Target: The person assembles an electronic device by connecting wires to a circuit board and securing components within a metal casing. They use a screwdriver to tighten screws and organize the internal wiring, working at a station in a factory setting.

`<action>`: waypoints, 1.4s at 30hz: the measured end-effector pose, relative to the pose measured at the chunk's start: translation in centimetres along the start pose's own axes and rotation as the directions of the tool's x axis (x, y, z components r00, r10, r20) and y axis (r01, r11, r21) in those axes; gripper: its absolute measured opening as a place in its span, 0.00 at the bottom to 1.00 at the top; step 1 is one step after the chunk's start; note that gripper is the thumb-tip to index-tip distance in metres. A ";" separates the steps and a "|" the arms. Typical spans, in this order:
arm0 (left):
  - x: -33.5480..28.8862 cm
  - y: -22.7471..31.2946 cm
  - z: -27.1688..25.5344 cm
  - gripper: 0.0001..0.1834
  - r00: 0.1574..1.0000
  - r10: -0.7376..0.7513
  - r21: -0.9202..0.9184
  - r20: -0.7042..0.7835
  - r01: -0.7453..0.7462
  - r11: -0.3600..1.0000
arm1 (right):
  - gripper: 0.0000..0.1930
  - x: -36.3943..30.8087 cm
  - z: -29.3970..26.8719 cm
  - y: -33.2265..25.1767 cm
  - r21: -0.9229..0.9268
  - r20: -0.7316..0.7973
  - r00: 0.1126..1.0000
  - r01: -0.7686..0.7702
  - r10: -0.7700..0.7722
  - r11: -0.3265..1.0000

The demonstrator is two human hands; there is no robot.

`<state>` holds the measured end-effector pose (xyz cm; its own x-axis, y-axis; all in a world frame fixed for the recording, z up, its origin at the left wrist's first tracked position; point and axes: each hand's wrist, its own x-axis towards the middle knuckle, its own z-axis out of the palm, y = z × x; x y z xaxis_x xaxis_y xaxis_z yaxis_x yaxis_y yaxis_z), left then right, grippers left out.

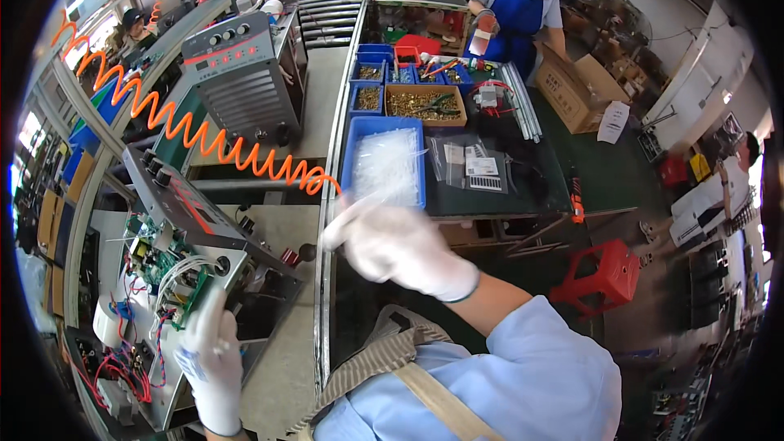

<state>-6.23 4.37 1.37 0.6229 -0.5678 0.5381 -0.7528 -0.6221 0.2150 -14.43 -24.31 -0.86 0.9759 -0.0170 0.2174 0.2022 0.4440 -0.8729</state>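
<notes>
My left hand [211, 355], in a white glove, is at the edge of an opened machine with its fingers stretched upward and nothing visible in them. Beside it, inside the machine, are a green circuit board [194, 298], a loop of white cables [175, 273] and red and blue wires [135, 367]. The machine's grey front panel [184, 204] with knobs tilts over the board. My right hand [400, 253], also gloved in white, is smeared by motion, just below a blue tray [349, 165] of thin, clear-white plastic pieces [388, 165]. Whether its fingers hold anything is hidden by the blur.
An orange coiled hose [220, 143] hangs across the left side, its end near my right hand. A second machine [245, 73] stands farther along the line. Small-parts bins [425, 104] and plastic bags [482, 167] lie on the right bench. A co-worker [516, 12] stands beyond; a red stool [600, 273] is at right.
</notes>
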 end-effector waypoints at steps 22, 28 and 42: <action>3.5 -4.1 2.5 0.29 0.896 -0.205 0.467 0.395 -0.004 0.884 | 0.07 8.7 4.9 21.3 -0.242 -0.002 0.998 -0.067 0.068 0.968; 2.8 -3.9 3.7 0.28 0.876 -0.222 0.449 0.429 0.007 0.894 | 0.05 9.6 5.0 22.1 -0.472 0.014 0.995 0.096 -0.101 0.876; 4.2 -3.1 4.5 0.19 0.878 -0.333 0.284 0.344 0.241 0.928 | 0.10 9.5 4.4 20.6 -0.030 0.053 0.993 -0.100 0.101 0.995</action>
<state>-0.33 1.51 -0.76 0.8709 -0.4765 0.1207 -0.4881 -0.8673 0.0979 -1.36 -11.37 -14.85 0.9857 0.0758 0.1507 0.1060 0.4164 -0.9030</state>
